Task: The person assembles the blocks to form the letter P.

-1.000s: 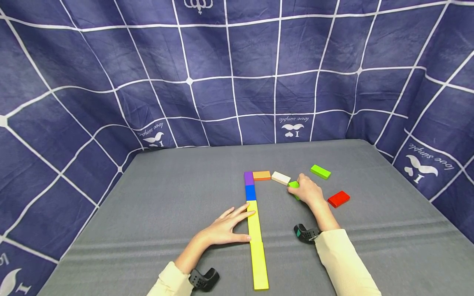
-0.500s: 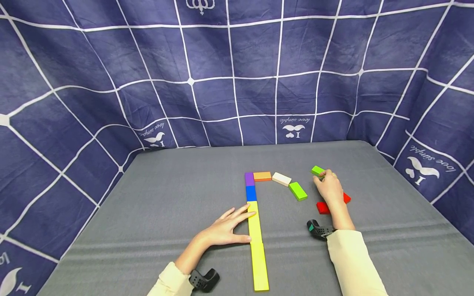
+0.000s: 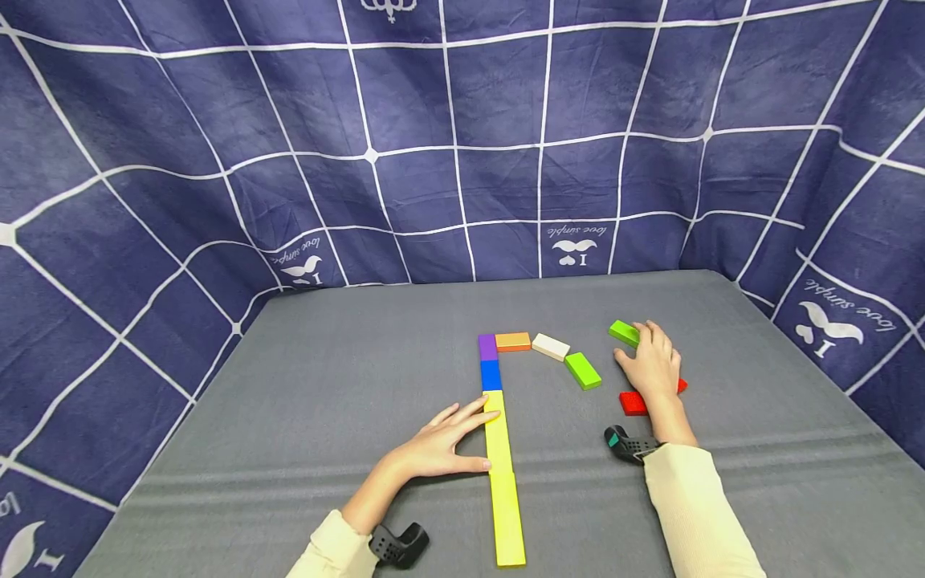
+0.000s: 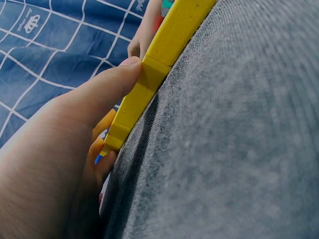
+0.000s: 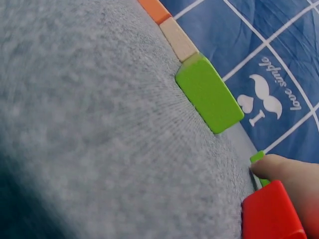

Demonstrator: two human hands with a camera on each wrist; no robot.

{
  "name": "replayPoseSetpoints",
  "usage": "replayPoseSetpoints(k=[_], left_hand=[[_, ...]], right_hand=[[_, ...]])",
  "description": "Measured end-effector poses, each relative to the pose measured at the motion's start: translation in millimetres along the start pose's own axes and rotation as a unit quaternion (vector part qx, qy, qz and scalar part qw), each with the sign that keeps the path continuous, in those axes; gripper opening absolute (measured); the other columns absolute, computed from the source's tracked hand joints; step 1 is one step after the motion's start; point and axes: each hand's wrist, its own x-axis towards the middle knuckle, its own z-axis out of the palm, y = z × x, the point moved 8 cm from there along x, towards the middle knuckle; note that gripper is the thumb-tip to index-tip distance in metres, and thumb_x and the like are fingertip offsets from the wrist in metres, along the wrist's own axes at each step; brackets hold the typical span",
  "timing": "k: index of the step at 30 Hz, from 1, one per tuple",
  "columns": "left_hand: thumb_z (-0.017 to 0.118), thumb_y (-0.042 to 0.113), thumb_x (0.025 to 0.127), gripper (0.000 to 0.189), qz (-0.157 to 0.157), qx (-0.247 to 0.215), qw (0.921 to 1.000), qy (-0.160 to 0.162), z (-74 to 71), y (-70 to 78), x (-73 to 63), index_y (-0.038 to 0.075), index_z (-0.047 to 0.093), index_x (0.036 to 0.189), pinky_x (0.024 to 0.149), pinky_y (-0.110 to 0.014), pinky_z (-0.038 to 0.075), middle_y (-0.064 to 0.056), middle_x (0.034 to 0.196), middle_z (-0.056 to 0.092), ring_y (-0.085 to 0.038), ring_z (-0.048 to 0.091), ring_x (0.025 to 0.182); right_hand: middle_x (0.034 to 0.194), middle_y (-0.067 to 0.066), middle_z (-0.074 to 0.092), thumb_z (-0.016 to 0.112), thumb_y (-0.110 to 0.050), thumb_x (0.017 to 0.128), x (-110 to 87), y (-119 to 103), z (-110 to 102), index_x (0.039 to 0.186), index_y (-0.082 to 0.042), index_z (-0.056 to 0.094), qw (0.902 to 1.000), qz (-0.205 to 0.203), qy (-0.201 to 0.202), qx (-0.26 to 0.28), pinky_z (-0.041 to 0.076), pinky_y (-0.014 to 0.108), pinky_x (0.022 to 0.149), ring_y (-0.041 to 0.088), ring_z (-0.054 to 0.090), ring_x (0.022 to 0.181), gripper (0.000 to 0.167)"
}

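A navy curtain [image 3: 433,104] ruled with white lines hangs behind a grey-covered desk [image 3: 303,401], where a person in cream sleeves [image 3: 708,514] leans both arms over the surface. The right hand [image 3: 653,361] lies at the far right of the layout, its grip loose, fingers reaching over the right end of the outer green block [image 3: 623,331] while the thumb stands apart from it. The left hand [image 3: 433,449] rests against the yellow row [image 3: 508,522] with its grip relaxed and fingers spread, thumb at the left side and two fingertips on top. The yellow row runs lengthwise along the middle of the desk. Black wrist devices [image 3: 399,546] sit at both cuffs. Red pieces [image 3: 631,404] show on either side of the right wrist, which hides how they meet. The inner green block [image 3: 583,371] lies slanted just beside the white block [image 3: 551,347], itself just beside the orange block [image 3: 513,342]. The blue block [image 3: 491,375] adjoins the yellow row's far end, and beyond it the purple block [image 3: 487,348] touches the orange block
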Motion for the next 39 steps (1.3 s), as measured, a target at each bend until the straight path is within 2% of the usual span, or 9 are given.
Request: replayPoseSetpoints(k=[4,6,11,13,16,20,26,33,39], left_hand=[[0.061,0.051,0.079,0.069,-0.001,0.002,1.0000,0.001,-0.3,0.3,0.0,0.035,0.032,0.139,0.115,-0.045,0.011,0.012,0.152,0.016,-0.018,0.013,0.142],[0.061,0.051,0.079,0.069,0.001,0.001,1.0000,0.001,-0.1,0.5,0.0,0.035,0.032,0.139,0.115,-0.046,0.011,0.012,0.152,0.016,-0.019,0.013,0.141],[0.061,0.051,0.079,0.068,0.002,-0.001,1.0000,0.002,0.2,0.8,0.1,0.036,0.033,0.139,0.114,-0.047,0.011,0.012,0.152,0.016,-0.020,0.012,0.142],[0.061,0.051,0.079,0.068,0.002,-0.001,1.0000,0.003,0.2,0.7,0.0,0.036,0.033,0.139,0.115,-0.046,0.011,0.013,0.152,0.016,-0.020,0.011,0.142],[0.061,0.051,0.079,0.068,0.001,-0.001,1.0000,0.003,0.2,0.3,-0.2,0.037,0.032,0.139,0.115,-0.046,0.011,0.013,0.152,0.015,-0.019,0.010,0.142],[0.061,0.053,0.079,0.069,0.003,-0.001,1.0000,0.003,-0.5,0.3,-0.2,0.036,0.032,0.140,0.115,-0.046,0.010,0.013,0.152,0.015,-0.017,0.009,0.142],[0.061,0.052,0.079,0.069,0.008,-0.003,1.0000,0.004,-2.0,0.5,-0.1,0.033,0.033,0.140,0.114,-0.047,0.011,0.009,0.153,0.016,-0.020,0.012,0.142],[0.060,0.052,0.080,0.069,0.012,-0.002,0.9999,0.002,-2.0,1.6,0.5,0.032,0.033,0.140,0.114,-0.048,0.011,0.008,0.153,0.016,-0.022,0.012,0.142],[0.060,0.053,0.079,0.070,0.004,-0.004,1.0000,0.001,-1.3,0.5,0.3,0.034,0.032,0.140,0.114,-0.048,0.011,0.009,0.153,0.016,-0.021,0.010,0.142]], right_hand=[[0.148,0.024,0.016,0.048,-0.030,0.090,1.3,-1.3,9.0,0.142,-0.005,0.026,0.9968,-0.016,-0.066,-0.042,0.012,0.062,0.106,0.043,0.016,0.134,0.062],[0.147,0.025,0.018,0.046,-0.030,0.091,1.6,-0.9,10.5,0.140,-0.006,0.029,0.9959,-0.014,-0.075,-0.048,0.015,0.061,0.106,0.043,0.018,0.133,0.058],[0.135,0.023,0.040,0.051,-0.023,0.091,-1.3,-0.3,1.2,0.124,-0.006,0.048,0.9992,0.014,-0.006,-0.036,0.034,0.061,0.093,0.044,0.036,0.121,0.038],[0.126,0.023,0.047,0.053,-0.019,0.089,-4.1,-1.2,-4.3,0.116,-0.004,0.051,0.9989,0.022,0.025,-0.034,0.039,0.061,0.085,0.043,0.041,0.115,0.030],[0.112,0.024,0.053,0.056,-0.013,0.087,-7.8,-4.9,-10.8,0.106,-0.003,0.053,0.9983,0.016,0.042,-0.038,0.043,0.059,0.075,0.042,0.046,0.105,0.022],[0.100,0.023,0.055,0.061,-0.010,0.084,-12.5,-9.7,-17.3,0.099,-0.001,0.053,0.9981,-0.013,0.024,-0.055,0.045,0.058,0.064,0.041,0.049,0.093,0.018],[0.096,0.022,0.059,0.065,-0.012,0.081,-26.1,-15.7,-24.2,0.096,-0.001,0.055,0.9951,-0.061,-0.014,-0.076,0.047,0.057,0.062,0.040,0.053,0.088,0.020],[0.088,0.017,0.060,0.068,-0.010,0.078,-51.3,-24.7,-30.3,0.090,-0.004,0.058,0.9918,-0.105,-0.020,-0.070,0.046,0.053,0.054,0.039,0.056,0.083,0.017],[0.087,0.010,0.061,0.069,-0.008,0.076,-70.3,-30.8,-31.2,0.084,-0.007,0.057,0.9894,-0.127,-0.032,-0.063,0.045,0.044,0.051,0.035,0.057,0.083,0.015]])
